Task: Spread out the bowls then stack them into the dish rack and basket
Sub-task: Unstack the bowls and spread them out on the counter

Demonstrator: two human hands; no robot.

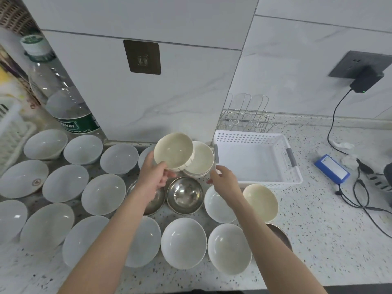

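Several white bowls (65, 183) lie spread over the speckled counter (318, 240), along with two steel bowls (185, 195). My left hand (154, 177) grips a cream bowl (172, 150) by its near rim and holds it tilted above the counter. Behind it rests a short stack of cream bowls (201, 159). My right hand (223, 178) hovers beside that stack, fingers loosely curled, holding nothing. Another cream bowl (261, 201) sits to the right. The white perforated basket (282, 182) stands empty at the right, with the wire dish rack (246, 119) behind it.
A large water bottle (63, 98) stands at the back left beside a white plastic crate (12, 132). A blue box (332, 171), cables (360, 200) and a plugged-in charger (367, 81) occupy the right side. A tiled pillar (159, 92) rises behind the bowls.
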